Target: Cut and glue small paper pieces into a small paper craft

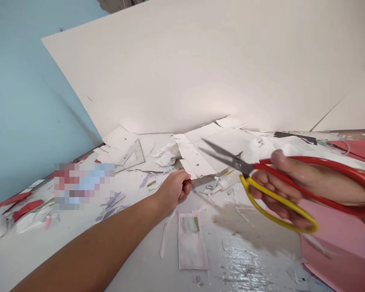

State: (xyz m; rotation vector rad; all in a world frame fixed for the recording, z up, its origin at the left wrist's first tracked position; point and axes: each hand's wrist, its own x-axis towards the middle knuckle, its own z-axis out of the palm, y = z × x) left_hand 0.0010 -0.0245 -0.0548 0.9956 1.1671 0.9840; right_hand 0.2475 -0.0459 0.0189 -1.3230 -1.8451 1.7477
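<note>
My right hand (295, 182) grips a pair of scissors (261, 174) with one red and one yellow handle loop. Its blades are parted and point left above the table. My left hand (174, 188) reaches forward over the table, fingers curled and pinched on a thin grey strip (204, 181) that lies among paper scraps. A small pale pink paper rectangle (192, 239) lies flat just below my left hand. A white glue-like tube (222, 184) rests between the two hands.
A large white board (200, 69) leans against the blue wall (21, 101). White paper offcuts (197, 150) and a clear set square (133, 156) lie at its foot. Pink sheets (340, 243) cover the right side. Red scraps (24, 207) lie at left.
</note>
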